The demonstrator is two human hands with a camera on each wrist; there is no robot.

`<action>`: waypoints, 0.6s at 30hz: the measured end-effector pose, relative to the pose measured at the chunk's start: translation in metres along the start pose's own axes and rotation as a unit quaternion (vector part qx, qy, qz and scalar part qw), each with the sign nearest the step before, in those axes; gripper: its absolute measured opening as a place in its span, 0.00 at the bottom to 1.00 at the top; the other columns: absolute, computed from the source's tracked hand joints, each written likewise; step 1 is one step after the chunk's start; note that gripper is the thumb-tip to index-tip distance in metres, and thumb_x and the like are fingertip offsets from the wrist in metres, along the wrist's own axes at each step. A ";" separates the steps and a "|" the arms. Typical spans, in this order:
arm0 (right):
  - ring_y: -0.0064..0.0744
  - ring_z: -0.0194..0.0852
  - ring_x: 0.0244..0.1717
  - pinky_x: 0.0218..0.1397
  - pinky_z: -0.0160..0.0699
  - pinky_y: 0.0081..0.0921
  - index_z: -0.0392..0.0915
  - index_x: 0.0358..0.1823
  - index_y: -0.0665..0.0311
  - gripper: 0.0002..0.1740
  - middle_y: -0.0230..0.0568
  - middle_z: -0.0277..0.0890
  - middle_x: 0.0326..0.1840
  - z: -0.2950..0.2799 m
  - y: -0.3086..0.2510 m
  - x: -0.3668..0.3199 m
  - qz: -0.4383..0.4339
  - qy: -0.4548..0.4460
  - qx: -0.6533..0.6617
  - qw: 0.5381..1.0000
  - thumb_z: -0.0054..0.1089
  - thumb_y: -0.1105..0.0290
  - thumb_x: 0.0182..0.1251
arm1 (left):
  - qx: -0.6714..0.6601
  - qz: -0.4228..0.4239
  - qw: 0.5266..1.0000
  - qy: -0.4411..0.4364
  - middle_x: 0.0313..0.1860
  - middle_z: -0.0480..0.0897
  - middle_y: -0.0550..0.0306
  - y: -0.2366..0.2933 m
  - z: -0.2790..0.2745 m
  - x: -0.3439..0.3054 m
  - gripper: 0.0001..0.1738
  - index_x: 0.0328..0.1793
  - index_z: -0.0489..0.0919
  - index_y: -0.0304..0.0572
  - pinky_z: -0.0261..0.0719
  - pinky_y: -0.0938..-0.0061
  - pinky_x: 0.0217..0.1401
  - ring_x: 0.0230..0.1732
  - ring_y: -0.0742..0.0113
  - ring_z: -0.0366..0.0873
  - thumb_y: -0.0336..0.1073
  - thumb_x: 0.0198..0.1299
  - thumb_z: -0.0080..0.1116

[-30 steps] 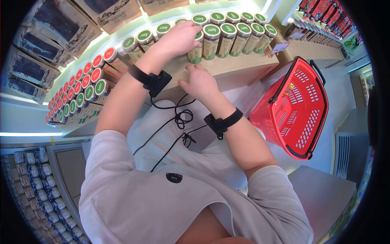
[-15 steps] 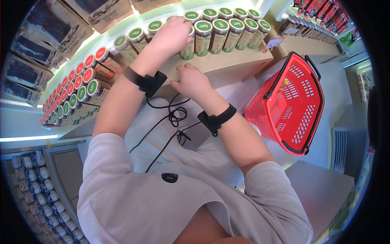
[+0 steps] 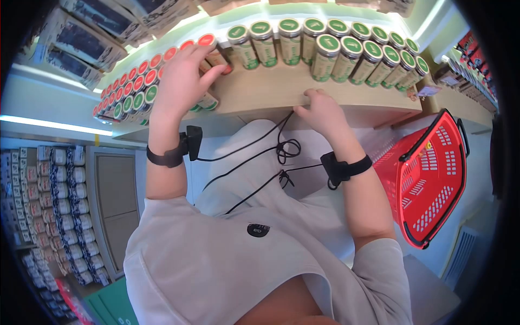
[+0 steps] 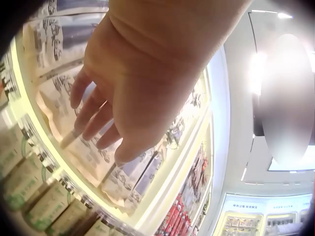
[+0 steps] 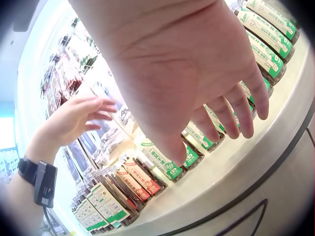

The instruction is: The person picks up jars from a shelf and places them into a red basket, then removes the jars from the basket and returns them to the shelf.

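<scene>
In the head view my left hand (image 3: 181,81) is over the red-lidded jars (image 3: 207,40), thumb spread from the fingers. The left wrist view shows that hand (image 4: 133,88) with relaxed fingers and nothing held; whether it touches a lid, I cannot tell. My right hand (image 3: 323,112) hovers by the shelf's front edge, in front of green-lidded jars (image 3: 327,59), holding nothing. Seen from the right wrist, the palm (image 5: 182,73) partly covers green-labelled jars (image 5: 263,54), and the left hand (image 5: 74,118) is raised to the left.
A red basket (image 3: 433,179) stands on the right beyond the wooden shelf (image 3: 260,89). Printed packages (image 3: 76,46) stand behind the jars. Black cables (image 3: 281,154) hang between my arms. Stacked goods (image 3: 59,200) fill the left side.
My left hand has left the green-lidded jars and moved left to the red-lidded ones, with its thumb more spread. The head view has shifted; my right hand stays near the shelf edge.
</scene>
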State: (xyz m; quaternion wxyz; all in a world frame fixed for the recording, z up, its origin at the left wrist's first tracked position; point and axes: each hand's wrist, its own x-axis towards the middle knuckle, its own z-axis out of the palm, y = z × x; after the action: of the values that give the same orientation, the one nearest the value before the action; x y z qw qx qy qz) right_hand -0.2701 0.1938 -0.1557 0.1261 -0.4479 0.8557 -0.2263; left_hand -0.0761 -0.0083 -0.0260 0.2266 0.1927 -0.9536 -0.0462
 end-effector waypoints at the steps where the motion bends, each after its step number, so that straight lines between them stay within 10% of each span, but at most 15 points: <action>1: 0.54 0.78 0.56 0.58 0.79 0.45 0.78 0.54 0.69 0.28 0.56 0.77 0.53 0.003 0.000 0.001 -0.014 -0.006 0.003 1.000 0.64 0.54 0.61 | 0.068 -0.030 0.997 -0.022 0.56 0.82 0.46 -0.016 -0.005 -0.007 0.27 0.60 0.81 0.41 0.75 0.59 0.60 0.59 0.50 0.77 0.50 0.59 0.67; 6: 0.52 0.78 0.56 0.57 0.79 0.43 0.77 0.56 0.67 0.28 0.54 0.77 0.55 0.011 0.002 0.007 -0.025 -0.010 -0.007 1.000 0.65 0.53 0.61 | 0.237 -0.100 0.959 -0.121 0.49 0.83 0.52 -0.036 -0.004 -0.021 0.29 0.54 0.84 0.44 0.71 0.52 0.61 0.57 0.53 0.78 0.56 0.54 0.69; 18: 0.53 0.79 0.54 0.55 0.79 0.44 0.78 0.55 0.66 0.26 0.53 0.78 0.53 0.010 0.000 0.004 -0.044 0.014 0.002 0.999 0.65 0.55 0.61 | 0.183 -0.040 0.982 -0.015 0.51 0.80 0.53 -0.037 0.017 -0.042 0.23 0.51 0.85 0.41 0.76 0.60 0.58 0.55 0.54 0.76 0.42 0.50 0.73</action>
State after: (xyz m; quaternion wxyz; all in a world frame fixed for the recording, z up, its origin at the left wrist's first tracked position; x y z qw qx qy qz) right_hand -0.2683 0.1877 -0.1642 0.1045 -0.4818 0.8364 -0.2397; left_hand -0.0363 -0.0257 -0.0654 0.1715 0.2686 -0.9406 0.1174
